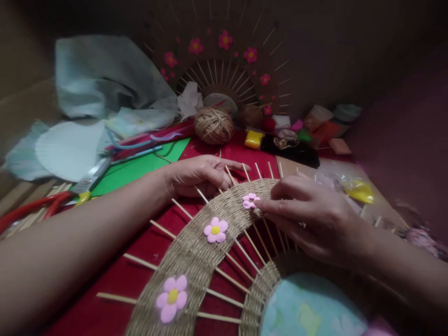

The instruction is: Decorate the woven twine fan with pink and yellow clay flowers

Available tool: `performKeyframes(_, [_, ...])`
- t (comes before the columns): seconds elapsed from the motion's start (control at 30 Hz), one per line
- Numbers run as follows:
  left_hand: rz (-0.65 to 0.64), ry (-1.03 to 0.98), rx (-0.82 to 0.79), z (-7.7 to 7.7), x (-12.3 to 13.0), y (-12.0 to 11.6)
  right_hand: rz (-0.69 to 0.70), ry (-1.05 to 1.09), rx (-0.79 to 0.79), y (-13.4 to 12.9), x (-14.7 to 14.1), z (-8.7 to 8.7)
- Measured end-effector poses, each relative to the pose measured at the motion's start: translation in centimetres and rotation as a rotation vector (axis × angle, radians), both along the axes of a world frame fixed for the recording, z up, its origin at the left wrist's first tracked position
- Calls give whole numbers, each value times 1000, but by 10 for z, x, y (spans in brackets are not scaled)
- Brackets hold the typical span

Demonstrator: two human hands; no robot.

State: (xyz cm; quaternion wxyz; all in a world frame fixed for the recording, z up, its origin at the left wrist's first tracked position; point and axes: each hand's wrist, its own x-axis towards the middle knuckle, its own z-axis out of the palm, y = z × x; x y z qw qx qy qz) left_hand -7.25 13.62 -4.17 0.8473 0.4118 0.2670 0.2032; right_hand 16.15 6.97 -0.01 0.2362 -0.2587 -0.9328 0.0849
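A small pale-pink flower of rounded petals, its middle open, lies on a curved tan band of woven twine that sweeps up from the bottom edge of the view and over to the right. Pale wooden sticks cross the band like spokes, their tips jutting past its outer edge; a deep-red surface shows between them and in a strip outside the band's left side, up to the left forearm. Beyond the band, objects crowd together. The right hand reaches over the band's right stretch and hides part of it, its index fingertip touching the flower's right side, other fingers bent beneath; whether they pinch anything cannot be told. The left hand is at the band's outer edge, just beyond the flower, index finger stretched out among the stick tips, the rest curled; whether it grips a stick is unclear. Lower on the band sit two smooth pink flowers with yellow centres. Inside the band, the sticks meet a narrower woven ring around a pale-blue patterned disc. Beyond the band lie a rough ball of tan twine and a flat green sheet; to its left, metal scissors with red-and-yellow handles.
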Motion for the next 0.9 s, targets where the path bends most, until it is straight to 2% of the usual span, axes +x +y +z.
performKeyframes(0.27, [-14,-11,1,0,-1,1,52,-227,160,0,1,-6])
performKeyframes(0.4, [-33,-36,8,-1,-1,1,54,-283,169,-1,1,-5])
performKeyframes(0.67, [-31,-23,2,-1,-1,1,70,-198,115,0,3,-3])
performKeyframes(0.9, [-10,-16,-12,0,0,1,8,-152,173,0,5,-4])
